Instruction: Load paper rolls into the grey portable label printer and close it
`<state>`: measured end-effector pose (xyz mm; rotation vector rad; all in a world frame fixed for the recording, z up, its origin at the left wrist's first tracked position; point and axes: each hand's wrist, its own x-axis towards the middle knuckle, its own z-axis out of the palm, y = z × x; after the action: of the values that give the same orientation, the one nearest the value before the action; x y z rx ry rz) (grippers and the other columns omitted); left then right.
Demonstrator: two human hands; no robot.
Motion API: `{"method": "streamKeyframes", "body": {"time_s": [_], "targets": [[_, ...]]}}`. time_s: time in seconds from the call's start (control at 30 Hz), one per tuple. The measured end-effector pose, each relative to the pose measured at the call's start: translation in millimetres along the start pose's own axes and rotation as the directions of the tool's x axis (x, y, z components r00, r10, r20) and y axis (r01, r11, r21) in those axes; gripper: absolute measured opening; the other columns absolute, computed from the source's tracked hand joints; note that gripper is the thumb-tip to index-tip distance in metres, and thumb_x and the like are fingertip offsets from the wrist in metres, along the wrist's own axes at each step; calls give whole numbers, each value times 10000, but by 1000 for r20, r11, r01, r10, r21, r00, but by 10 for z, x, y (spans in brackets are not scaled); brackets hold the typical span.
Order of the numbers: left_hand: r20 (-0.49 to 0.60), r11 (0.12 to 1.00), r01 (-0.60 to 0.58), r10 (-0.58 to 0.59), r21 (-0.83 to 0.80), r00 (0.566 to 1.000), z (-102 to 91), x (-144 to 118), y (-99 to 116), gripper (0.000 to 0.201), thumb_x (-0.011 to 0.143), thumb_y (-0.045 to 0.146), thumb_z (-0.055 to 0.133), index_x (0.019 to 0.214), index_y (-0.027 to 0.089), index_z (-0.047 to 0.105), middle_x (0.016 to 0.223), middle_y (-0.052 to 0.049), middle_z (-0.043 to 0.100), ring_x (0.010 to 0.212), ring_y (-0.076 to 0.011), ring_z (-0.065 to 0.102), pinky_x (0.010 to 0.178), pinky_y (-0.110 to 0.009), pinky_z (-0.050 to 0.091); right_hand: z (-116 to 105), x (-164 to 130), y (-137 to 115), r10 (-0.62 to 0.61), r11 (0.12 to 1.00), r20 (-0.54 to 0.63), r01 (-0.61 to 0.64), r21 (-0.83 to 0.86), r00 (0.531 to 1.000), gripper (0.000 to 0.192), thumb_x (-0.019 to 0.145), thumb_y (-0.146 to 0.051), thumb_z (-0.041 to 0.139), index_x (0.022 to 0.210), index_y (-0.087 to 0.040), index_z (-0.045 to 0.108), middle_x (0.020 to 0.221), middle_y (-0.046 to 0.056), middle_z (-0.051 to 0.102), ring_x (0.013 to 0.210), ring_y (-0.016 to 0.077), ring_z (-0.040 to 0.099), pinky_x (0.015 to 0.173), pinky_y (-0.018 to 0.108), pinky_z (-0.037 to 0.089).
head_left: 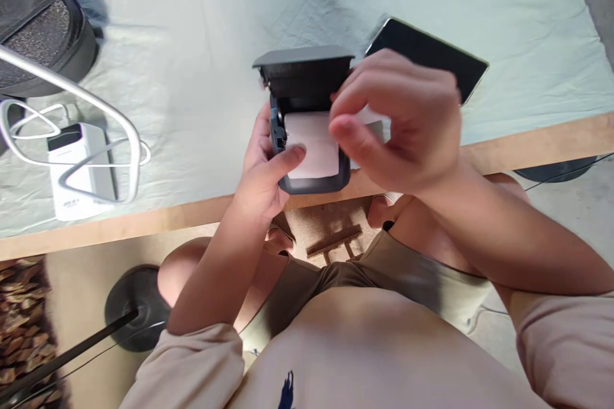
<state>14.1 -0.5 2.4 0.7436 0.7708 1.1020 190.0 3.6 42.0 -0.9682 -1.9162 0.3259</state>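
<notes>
A small dark portable printer (pixel 314 186) is tilted near the table's front edge, its lid (pixel 304 64) swung up. Inside lies a white paper roll (pixel 311 140). My left hand (pixel 266 169) is closed around the printer's left side, with the thumb on the paper. At the printer's right side is my right hand (pixel 400 118), fingers curled and thumb and forefinger drawn together beside the paper's edge. Whatever those fingertips hold, if anything, is hidden. Behind my right hand, a dark-screened tablet (pixel 432 51) lies partly covered.
A white power bank (pixel 81 172) with a looped white cable (pixel 132 160) lies at the left. Behind it is a black zip case (pixel 71 54). A pale cloth (pixel 192 64) covers the table above its wooden edge (pixel 163 223). A round black stand base (pixel 137 307) rests on the floor.
</notes>
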Motion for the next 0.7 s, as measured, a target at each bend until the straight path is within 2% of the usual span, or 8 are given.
{"method": "streamKeyframes", "body": {"time_s": [0.07, 0.13, 0.2, 0.3, 0.37, 0.43, 0.57, 0.7], "targets": [[19, 999, 5, -6, 42, 1000, -32, -13, -7, 528, 744, 119, 793, 1223, 279, 639, 1096, -4, 735, 1110, -260, 717, 936, -339, 559, -11, 31, 40, 115, 993, -148, -108, 54, 982, 233, 950, -356, 490, 773, -205, 510, 752, 9, 533, 712, 91, 463, 735, 294, 423], [22, 997, 9, -10, 74, 1000, -52, -23, -11, 596, 725, 105, 792, 1269, 275, 619, 1097, -17, 736, 1061, -265, 721, 881, -350, 574, 2, 39, 95, 248, 968, -202, -232, 100, 947, 161, 912, -361, 505, 901, -200, 502, 881, 33, 533, 772, 99, 450, 748, 294, 429], [10, 996, 6, -7, 93, 1000, -56, -29, -10, 618, 692, 88, 793, 1261, 264, 625, 1102, -23, 739, 1039, -263, 723, 852, -348, 587, 32, 26, 146, 373, 923, -122, -355, 145, 920, 265, 883, -382, 517, 1062, -186, 511, 1049, 63, 576, 909, 114, 529, 808, 284, 479], [0, 998, 9, -9, 65, 1000, -51, -29, -15, 509, 686, 174, 802, 1174, 239, 670, 1092, -43, 752, 986, -257, 730, 816, -353, 611, 82, -17, 175, 498, 821, 163, -523, 230, 852, 482, 871, -491, 564, 1251, -206, 480, 1178, 63, 602, 982, 115, 621, 814, 249, 532], [-1, 999, 31, -31, 14, 1000, -49, -25, -25, 427, 731, 325, 798, 1130, 211, 697, 1097, -69, 759, 975, -258, 732, 829, -376, 632, 107, -47, 168, 467, 780, 340, -561, 278, 817, 581, 851, -514, 601, 1328, -238, 416, 1131, 29, 619, 867, 88, 638, 744, 220, 533], [-16, 998, 54, -55, -18, 998, -49, -23, -34, 429, 768, 445, 774, 1103, 183, 718, 1101, -88, 761, 987, -265, 735, 849, -394, 641, 124, -68, 160, 411, 769, 432, -559, 309, 803, 640, 842, -489, 620, 1375, -257, 352, 1122, 2, 626, 828, 68, 635, 713, 194, 524], [-41, 998, 63, -63, 5, 997, -49, -39, -34, 338, 784, 433, 783, 1027, 202, 741, 1093, -83, 767, 1108, -312, 713, 887, -400, 626, 134, -80, 160, 376, 794, 430, -524, 307, 821, 665, 839, -468, 632, 1401, -249, 353, 1190, -1, 636, 897, 60, 632, 796, 190, 529], [-56, 997, 71, -70, 28, 996, -38, -47, -29, 319, 836, 492, 733, 1012, 226, 754, 1200, -80, 749, 1345, -380, 595, 984, -437, 608, 93, -67, 97, 439, 833, 415, -534, 143, 797, 687, 872, -510, 570, 1460, -235, 343, 1153, 25, 683, 883, 107, 652, 785, 252, 539]]}}
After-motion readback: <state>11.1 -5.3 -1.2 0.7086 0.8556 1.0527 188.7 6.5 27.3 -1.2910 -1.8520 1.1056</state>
